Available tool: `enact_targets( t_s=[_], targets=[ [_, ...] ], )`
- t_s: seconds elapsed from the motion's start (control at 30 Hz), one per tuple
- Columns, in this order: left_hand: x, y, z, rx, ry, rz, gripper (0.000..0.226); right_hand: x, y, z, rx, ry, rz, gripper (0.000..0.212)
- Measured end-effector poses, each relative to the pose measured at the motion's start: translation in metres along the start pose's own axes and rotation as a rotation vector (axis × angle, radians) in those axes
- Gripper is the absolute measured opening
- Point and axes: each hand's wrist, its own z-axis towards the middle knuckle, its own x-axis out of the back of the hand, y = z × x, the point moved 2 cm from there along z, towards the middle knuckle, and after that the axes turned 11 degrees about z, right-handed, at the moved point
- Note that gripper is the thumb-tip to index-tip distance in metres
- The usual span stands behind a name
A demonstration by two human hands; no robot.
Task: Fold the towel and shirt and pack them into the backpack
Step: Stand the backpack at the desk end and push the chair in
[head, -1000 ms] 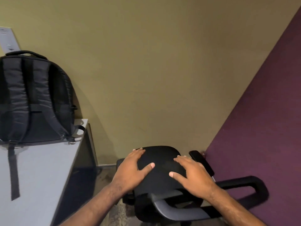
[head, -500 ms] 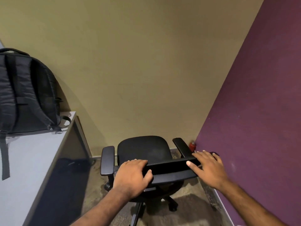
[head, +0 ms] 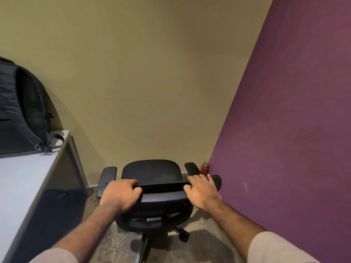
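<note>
A black backpack (head: 20,114) stands upright at the far end of a grey table (head: 24,179) on the left, leaning against the olive wall. In front of me is a black office chair (head: 152,171) seen from behind. My left hand (head: 121,196) grips the left end of the chair's backrest top, fingers curled over it. Over the right end of the backrest lies my right hand (head: 202,190), fingers wrapped around its top edge. No towel or shirt is in view.
A purple wall (head: 284,130) runs close along the right of the chair. A small red bottle (head: 205,168) stands on the floor in the corner. The chair's two armrests (head: 107,177) point toward the olive wall. The table's dark side panel (head: 57,205) borders the chair's left.
The chair has gone from tilted to upright and rolled toward the corner. My hands shifted from its seat to the backrest top. The view has turned right, so the backpack sits further left.
</note>
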Motion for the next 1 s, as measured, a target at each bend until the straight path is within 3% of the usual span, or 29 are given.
enact_targets(
  t_s=[0.33,0.57,0.73,0.87,1.0],
  targets=[
    [-0.001,0.015,-0.045,0.141,-0.097,0.012,0.030,-0.005,0.006,-0.040,0.072,-0.010,0.031,0.048],
    [-0.014,0.049,-0.098,0.243,-0.048,0.024,0.017,-0.002,0.037,-0.080,0.221,0.046,0.040,0.046],
    [-0.023,0.089,-0.128,0.373,-0.021,0.073,0.017,0.002,0.073,-0.090,0.344,0.055,0.039,0.045],
    [-0.029,0.127,-0.152,0.433,-0.030,0.075,0.038,0.008,0.096,-0.085,0.453,0.052,0.024,0.050],
    [-0.026,0.160,-0.169,0.575,-0.101,0.042,0.041,0.015,0.113,-0.081,0.544,0.052,0.015,0.056]
  ],
)
